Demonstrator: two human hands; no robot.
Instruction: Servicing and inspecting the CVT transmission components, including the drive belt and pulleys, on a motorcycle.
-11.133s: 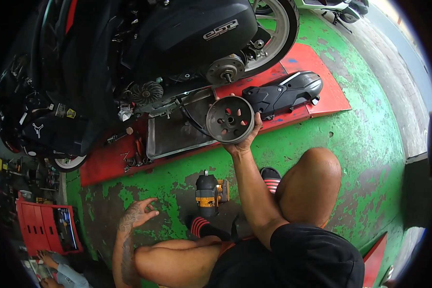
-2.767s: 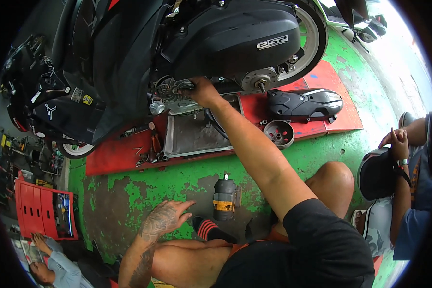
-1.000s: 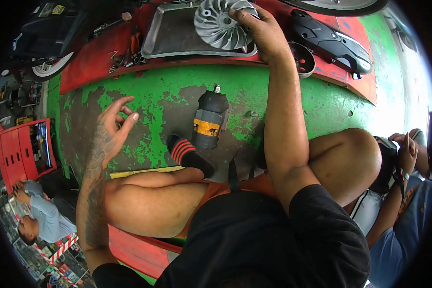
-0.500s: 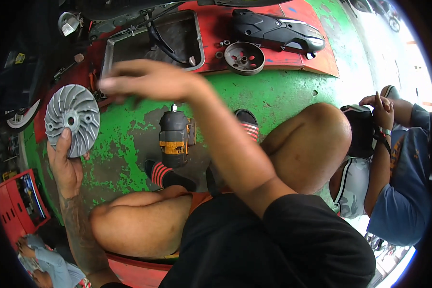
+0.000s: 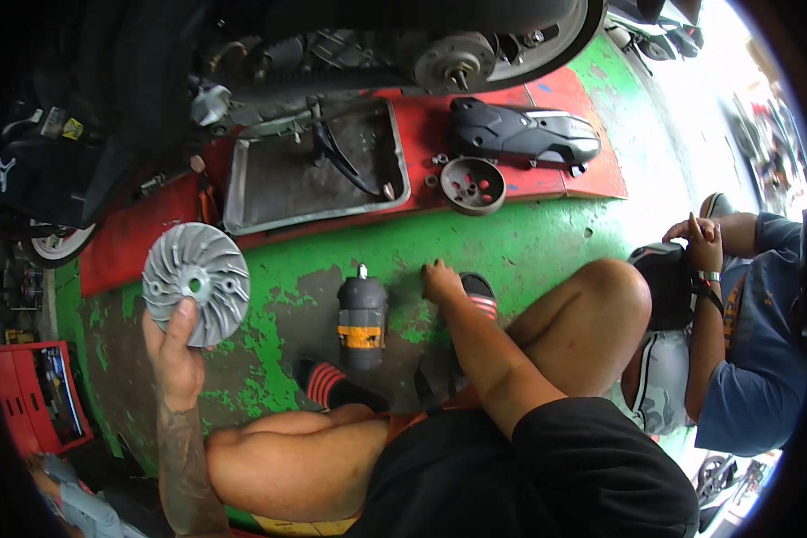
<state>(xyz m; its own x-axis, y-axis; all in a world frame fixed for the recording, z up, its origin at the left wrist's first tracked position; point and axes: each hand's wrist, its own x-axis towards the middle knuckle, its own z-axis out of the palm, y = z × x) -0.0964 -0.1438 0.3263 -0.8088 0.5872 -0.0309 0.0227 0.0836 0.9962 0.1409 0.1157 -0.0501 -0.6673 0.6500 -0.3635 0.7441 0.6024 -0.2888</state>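
My left hand (image 5: 177, 359) holds up a round grey finned pulley disc (image 5: 195, 282) by its lower edge, at the left over the green floor. My right hand (image 5: 441, 282) rests with its fingers down on the green floor, just right of a black and yellow power wrench (image 5: 361, 321) lying there. Beyond it a metal tray (image 5: 242, 193) holds a black belt (image 5: 341, 157). A dark clutch bell (image 5: 472, 185) and a black engine cover (image 5: 522, 133) lie on the red ramp (image 5: 134, 247). The scooter's open engine and bare shaft (image 5: 448, 65) are at the top.
A second person in a blue shirt (image 5: 749, 305) sits at the right, hands together. A red tool box (image 5: 36, 394) stands at the lower left. The scooter's rear wheel (image 5: 565, 27) is at the top, another small wheel (image 5: 58, 242) at the left.
The finned disc went from my right hand at the tray to my left hand, which lifted it at the left. My right hand came down onto the floor beside the power wrench.
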